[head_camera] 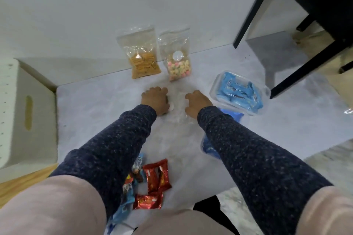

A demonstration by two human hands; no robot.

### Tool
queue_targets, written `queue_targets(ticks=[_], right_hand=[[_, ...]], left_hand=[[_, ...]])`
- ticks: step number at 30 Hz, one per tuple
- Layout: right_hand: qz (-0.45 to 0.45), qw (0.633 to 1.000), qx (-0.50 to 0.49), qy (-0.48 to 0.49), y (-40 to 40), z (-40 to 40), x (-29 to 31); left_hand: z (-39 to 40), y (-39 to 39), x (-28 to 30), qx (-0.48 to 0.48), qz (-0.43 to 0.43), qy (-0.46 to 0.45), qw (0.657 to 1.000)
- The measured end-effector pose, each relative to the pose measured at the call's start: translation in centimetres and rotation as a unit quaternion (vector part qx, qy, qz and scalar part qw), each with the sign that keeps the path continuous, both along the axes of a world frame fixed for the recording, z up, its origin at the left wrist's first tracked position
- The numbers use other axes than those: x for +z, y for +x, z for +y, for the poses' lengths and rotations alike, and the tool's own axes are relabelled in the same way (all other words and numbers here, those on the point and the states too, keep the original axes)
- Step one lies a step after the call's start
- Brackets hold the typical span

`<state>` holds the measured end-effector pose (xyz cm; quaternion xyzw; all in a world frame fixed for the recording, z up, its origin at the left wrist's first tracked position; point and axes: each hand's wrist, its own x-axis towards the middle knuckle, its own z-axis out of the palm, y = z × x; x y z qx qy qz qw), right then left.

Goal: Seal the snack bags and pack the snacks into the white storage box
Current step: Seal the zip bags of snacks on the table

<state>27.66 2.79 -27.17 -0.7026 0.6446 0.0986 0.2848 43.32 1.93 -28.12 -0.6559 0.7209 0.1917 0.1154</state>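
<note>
Both hands' grips press down, fingers curled, on a flat clear plastic bag [176, 105] on the pale grey counter [95, 105]: left hand [155, 99], right hand [197, 103]. The white storage box [24, 112] sits far left.

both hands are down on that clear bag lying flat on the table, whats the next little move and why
Probably run the fingers of the left hand and right hand along the open edge of the clear bag to press its seal shut. Both hands already rest on it, and the white storage box sits apart at the left.
</note>
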Motion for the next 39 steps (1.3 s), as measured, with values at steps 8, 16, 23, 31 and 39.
queue_targets(ticks=[8,16,23,31,39], right_hand=[[-0.076,0.991,-0.103,0.023,2.5,2.5,-1.5],[-0.135,0.982,-0.124,0.040,4.4,2.8,-0.6],[-0.365,0.916,-0.166,-0.034,5.9,0.5,6.3],[-0.518,0.842,-0.128,-0.078,6.1,0.7,14.1],[-0.578,0.809,-0.067,-0.088,5.6,0.8,18.2]], left_hand=[[3.1,3.8,-0.7,0.056,0.016,0.073,0.996],[5.9,6.9,-0.4,0.176,0.207,0.064,0.960],[7.4,7.0,3.4,0.363,0.474,-0.020,0.802],[8.9,5.3,10.7,0.389,0.598,-0.181,0.677],[9.0,4.9,16.5,0.396,0.617,-0.315,0.603]])
